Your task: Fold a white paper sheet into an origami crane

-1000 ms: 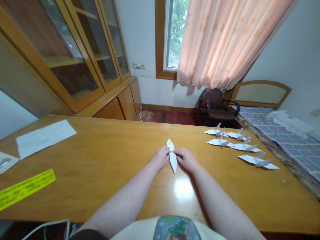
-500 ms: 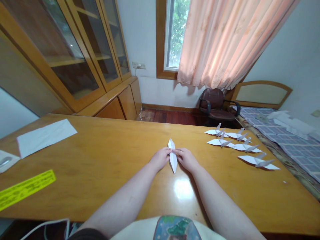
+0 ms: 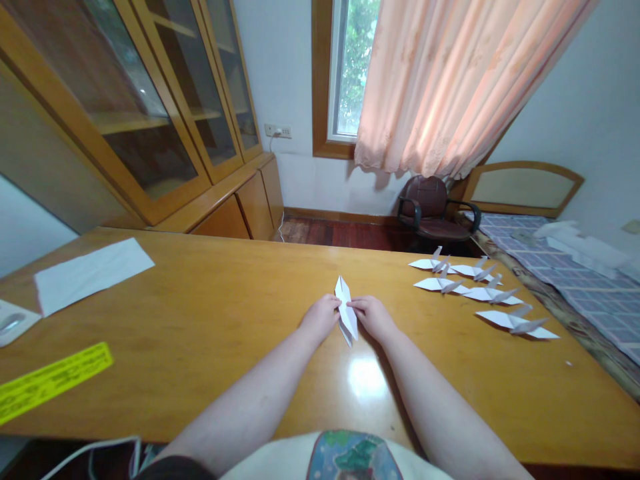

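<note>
A narrow piece of folded white paper (image 3: pixel 346 309), pointed at both ends, is between my hands over the middle of the table. My left hand (image 3: pixel 321 318) pinches its left edge near the middle. On the opposite edge, the fingertips of my right hand (image 3: pixel 373 317) are closed on the paper. Its near end shows two points slightly apart. To the right stand several finished white paper cranes, the closest being a crane (image 3: pixel 518 323) near the table's right edge.
On the wooden table (image 3: pixel 215 320), a white paper sheet (image 3: pixel 95 273) lies at the far left, with a yellow printed strip (image 3: pixel 55 381) nearer me. A white object (image 3: pixel 15 323) sits at the left edge. Beyond the table stand a chair (image 3: pixel 433 207) and a glass-door cabinet (image 3: pixel 200 120).
The near end of the folded paper has parted into two points, one layer swinging to the right. My hands have barely moved and still hold its sides.
</note>
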